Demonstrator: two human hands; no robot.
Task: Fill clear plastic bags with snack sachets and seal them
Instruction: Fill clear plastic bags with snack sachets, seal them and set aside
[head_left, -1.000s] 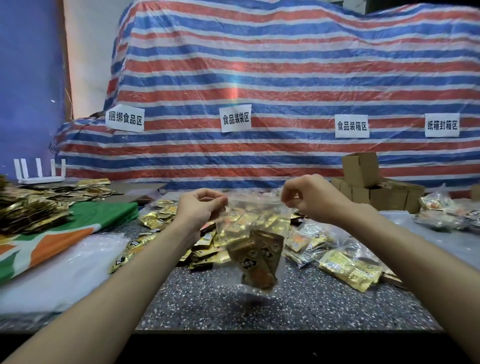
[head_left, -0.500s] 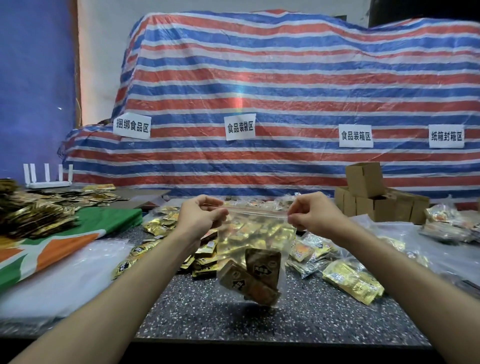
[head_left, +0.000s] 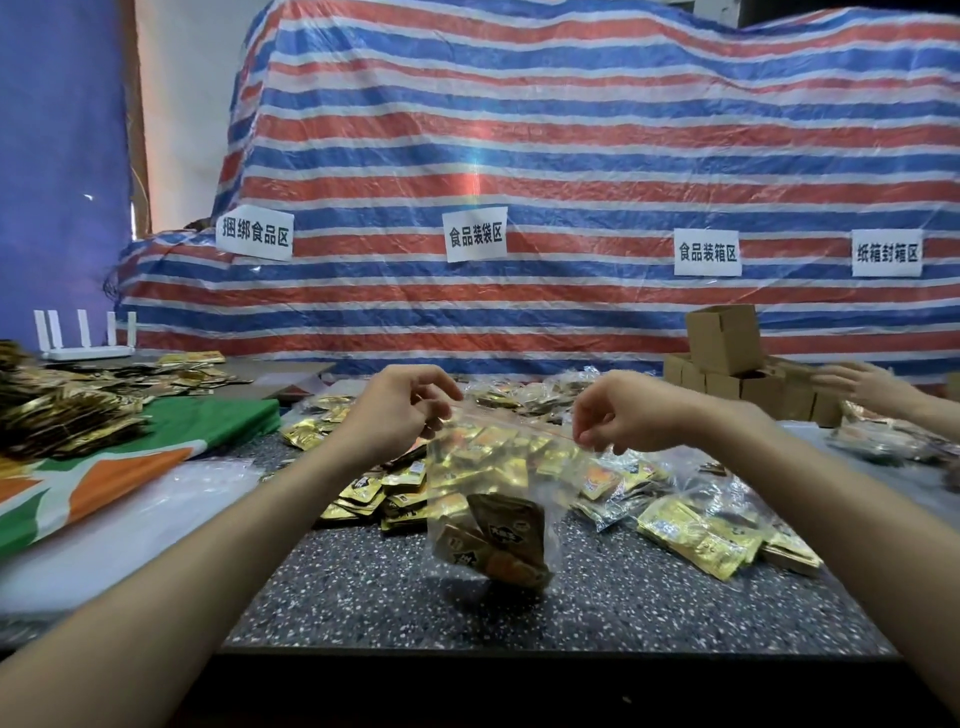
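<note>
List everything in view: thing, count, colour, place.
clear bag: one, transparent, red zip strip, held over the table
sachets in bag: several, brown, at its bottom
loose sachets: many, gold, on table behind bag
cardboard boxes: several, brown, far right
tarp: one, red-white-blue stripes, behind
paper labels: four, white, on tarp
router: one, white, far left
other person's hand: one, far right
left hand: pinches bag's top edge
right hand: pinches bag's top edge
</note>
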